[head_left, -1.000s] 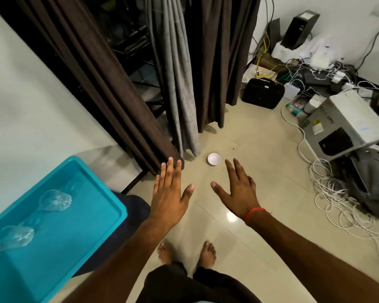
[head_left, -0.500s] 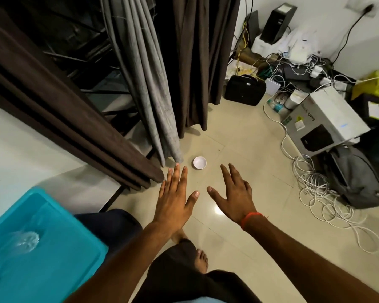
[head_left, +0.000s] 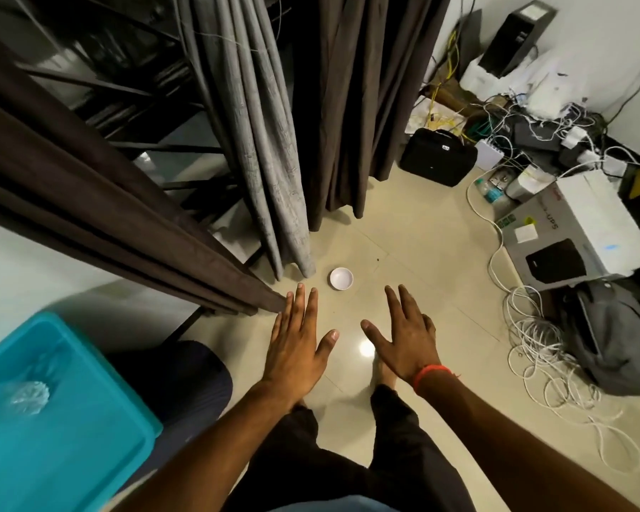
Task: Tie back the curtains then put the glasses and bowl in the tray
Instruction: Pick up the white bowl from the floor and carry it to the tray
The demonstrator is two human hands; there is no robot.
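A small white bowl [head_left: 341, 278] sits upright on the tiled floor [head_left: 422, 253], just beside the foot of the grey curtain [head_left: 259, 142] and near the brown curtains [head_left: 351, 105]. Both hands hover over the floor short of it, palms down: the left hand [head_left: 296, 345] flat with fingers together and thumb out, the right hand [head_left: 403, 338] spread, a red band [head_left: 431, 373] at its wrist. Neither holds anything. At the lower left, a blue tray [head_left: 89, 437] holds a clear glass [head_left: 28, 397].
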